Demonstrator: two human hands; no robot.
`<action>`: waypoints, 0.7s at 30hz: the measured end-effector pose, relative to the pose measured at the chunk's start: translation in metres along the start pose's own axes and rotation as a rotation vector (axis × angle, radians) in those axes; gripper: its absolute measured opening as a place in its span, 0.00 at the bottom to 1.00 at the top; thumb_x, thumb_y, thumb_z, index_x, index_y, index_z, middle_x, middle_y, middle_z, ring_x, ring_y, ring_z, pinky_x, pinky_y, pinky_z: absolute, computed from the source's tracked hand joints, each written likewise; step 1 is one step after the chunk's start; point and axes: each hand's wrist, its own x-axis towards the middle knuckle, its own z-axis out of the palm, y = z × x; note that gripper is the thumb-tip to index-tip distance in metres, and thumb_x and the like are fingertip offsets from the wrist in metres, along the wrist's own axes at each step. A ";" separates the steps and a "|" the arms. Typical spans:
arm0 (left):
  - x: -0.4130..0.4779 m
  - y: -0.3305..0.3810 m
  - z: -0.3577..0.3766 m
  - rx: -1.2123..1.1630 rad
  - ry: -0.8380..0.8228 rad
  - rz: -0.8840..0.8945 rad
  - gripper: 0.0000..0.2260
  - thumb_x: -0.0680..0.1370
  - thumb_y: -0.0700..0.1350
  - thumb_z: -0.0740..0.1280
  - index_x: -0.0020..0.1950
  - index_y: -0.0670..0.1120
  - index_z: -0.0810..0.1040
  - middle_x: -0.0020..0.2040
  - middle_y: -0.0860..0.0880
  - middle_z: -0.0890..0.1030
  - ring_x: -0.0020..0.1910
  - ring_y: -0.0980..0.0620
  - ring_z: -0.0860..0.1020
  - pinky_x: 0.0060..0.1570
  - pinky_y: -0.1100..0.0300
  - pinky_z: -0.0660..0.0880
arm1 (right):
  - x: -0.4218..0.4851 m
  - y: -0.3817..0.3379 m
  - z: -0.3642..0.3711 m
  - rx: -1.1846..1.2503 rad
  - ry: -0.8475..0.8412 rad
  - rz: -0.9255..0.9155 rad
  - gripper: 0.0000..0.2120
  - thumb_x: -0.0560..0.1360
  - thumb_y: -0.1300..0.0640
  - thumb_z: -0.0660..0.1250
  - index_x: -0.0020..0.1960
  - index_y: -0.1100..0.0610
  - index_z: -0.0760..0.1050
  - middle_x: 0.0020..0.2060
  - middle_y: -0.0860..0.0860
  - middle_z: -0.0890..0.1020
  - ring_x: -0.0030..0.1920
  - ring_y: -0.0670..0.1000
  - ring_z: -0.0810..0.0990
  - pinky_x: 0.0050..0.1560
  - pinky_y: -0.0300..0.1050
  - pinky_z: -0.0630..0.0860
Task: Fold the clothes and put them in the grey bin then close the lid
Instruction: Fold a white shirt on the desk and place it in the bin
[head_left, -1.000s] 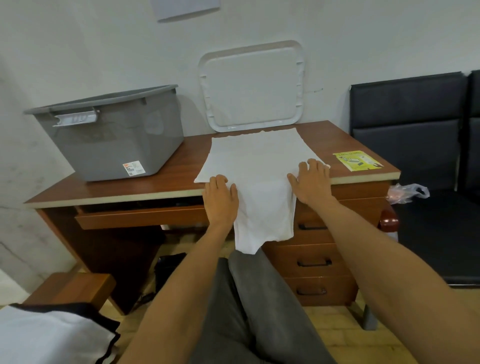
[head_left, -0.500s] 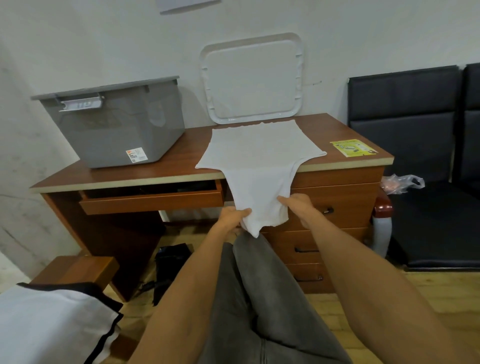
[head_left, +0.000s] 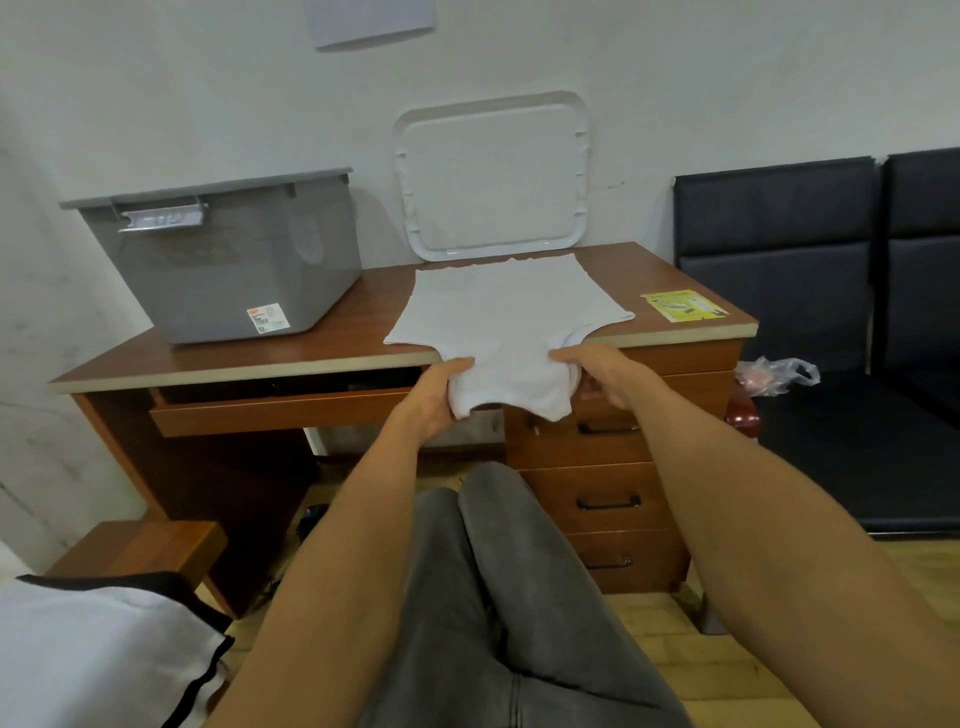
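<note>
Desk (head_left: 371, 296) carries a white shirt (head_left: 504, 312), likely light and limp (hem overhanging); left hand (head_left: 436, 395) and right hand (head_left: 602, 371) sensibly pinch its lower corners.

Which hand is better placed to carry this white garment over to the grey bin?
Probably left. The left hand grips the white garment on the side nearer the grey bin; the right hand grips it farther away.

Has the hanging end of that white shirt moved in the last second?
Yes. The left hand and right hand have raised the shirt's end toward the desk edge.
</note>
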 end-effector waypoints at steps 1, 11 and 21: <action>0.001 0.012 0.004 -0.003 0.013 0.028 0.09 0.82 0.45 0.67 0.60 0.45 0.80 0.55 0.45 0.85 0.50 0.46 0.83 0.38 0.56 0.81 | 0.001 -0.012 0.000 0.033 0.019 -0.030 0.22 0.74 0.50 0.76 0.65 0.56 0.76 0.60 0.52 0.82 0.59 0.56 0.80 0.65 0.57 0.78; 0.044 0.111 0.023 -0.106 0.189 0.167 0.17 0.79 0.43 0.71 0.67 0.39 0.77 0.55 0.41 0.83 0.31 0.49 0.80 0.26 0.60 0.73 | 0.040 -0.109 0.003 0.223 0.190 -0.095 0.15 0.75 0.48 0.74 0.55 0.56 0.78 0.52 0.53 0.83 0.52 0.55 0.82 0.58 0.56 0.81; 0.105 0.157 0.031 -0.288 0.286 0.136 0.13 0.77 0.36 0.74 0.60 0.38 0.79 0.59 0.38 0.81 0.52 0.40 0.81 0.37 0.51 0.83 | 0.097 -0.148 0.000 0.390 0.342 0.021 0.03 0.75 0.67 0.70 0.48 0.65 0.77 0.34 0.58 0.81 0.30 0.52 0.77 0.32 0.43 0.75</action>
